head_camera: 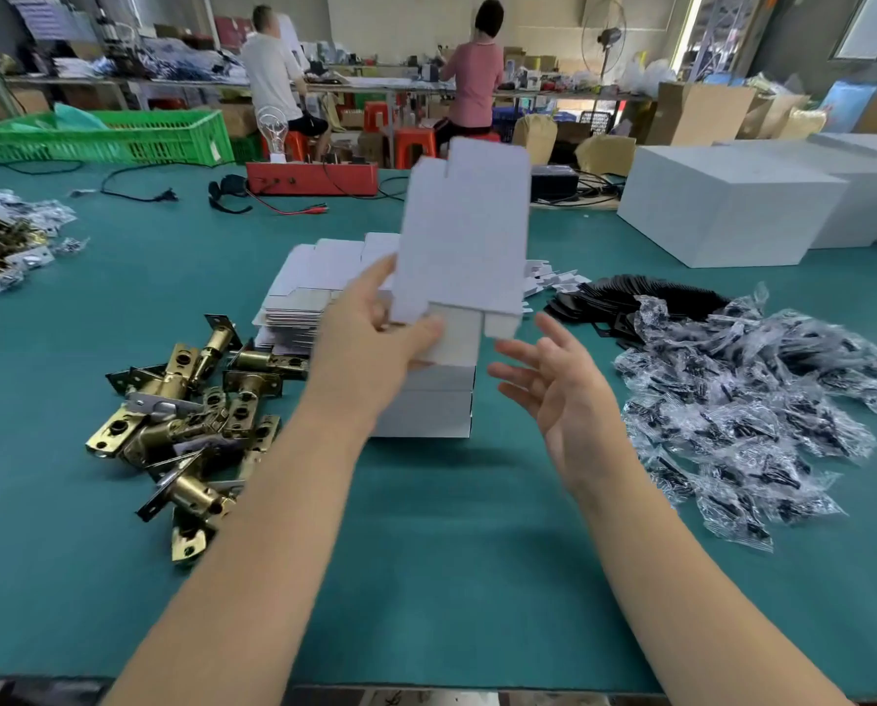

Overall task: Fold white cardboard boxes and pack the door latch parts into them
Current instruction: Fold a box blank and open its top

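Left of the left hand (370, 343) lies a heap of brass door latch parts (191, 410) on the green table (426, 578). That hand pinches a flat white cardboard box blank (464, 231) by its lower edge, holding it upright above two folded white boxes (426, 405). The right hand (553, 394) hovers just beside, fingers spread, holding nothing. Further right lie bagged black parts (762, 400).

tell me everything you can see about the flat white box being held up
The flat white box is an unfolded cardboard blank, motion-blurred, held upright above the stack of blanks. Notched flaps show at its top, tabs and a greyish flap at its bottom. The left hand pinches its lower left corner; the right hand, open, is just below, not touching.
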`<action>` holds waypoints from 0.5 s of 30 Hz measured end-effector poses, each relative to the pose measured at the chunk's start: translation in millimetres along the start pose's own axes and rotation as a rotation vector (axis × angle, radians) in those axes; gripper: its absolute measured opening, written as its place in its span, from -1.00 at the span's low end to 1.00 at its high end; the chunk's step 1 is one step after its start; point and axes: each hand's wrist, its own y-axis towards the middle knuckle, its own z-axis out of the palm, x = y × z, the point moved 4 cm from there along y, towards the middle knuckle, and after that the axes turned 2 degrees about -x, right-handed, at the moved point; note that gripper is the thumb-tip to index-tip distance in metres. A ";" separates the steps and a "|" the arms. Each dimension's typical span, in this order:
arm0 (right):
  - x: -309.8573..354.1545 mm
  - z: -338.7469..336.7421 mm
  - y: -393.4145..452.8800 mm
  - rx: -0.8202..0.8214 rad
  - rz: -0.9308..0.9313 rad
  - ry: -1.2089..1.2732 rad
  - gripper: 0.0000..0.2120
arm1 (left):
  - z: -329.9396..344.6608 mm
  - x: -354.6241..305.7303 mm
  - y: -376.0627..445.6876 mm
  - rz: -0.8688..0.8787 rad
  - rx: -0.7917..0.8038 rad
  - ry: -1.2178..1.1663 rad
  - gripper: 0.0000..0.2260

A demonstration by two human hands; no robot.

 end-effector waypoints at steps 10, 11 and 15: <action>10.8 -32.9 -17.4 -0.081 -0.106 -0.195 -0.47 | 59.0 12.4 -27.9 0.138 -0.045 0.591 -0.72; 12.1 -33.9 -17.8 -0.055 -0.108 -0.195 -0.48 | 60.5 8.9 -26.6 0.148 -0.026 0.613 -0.70; 16.4 -43.9 -20.3 0.015 -0.103 -0.246 -0.50 | 65.5 6.9 -24.9 0.138 0.220 0.673 -0.66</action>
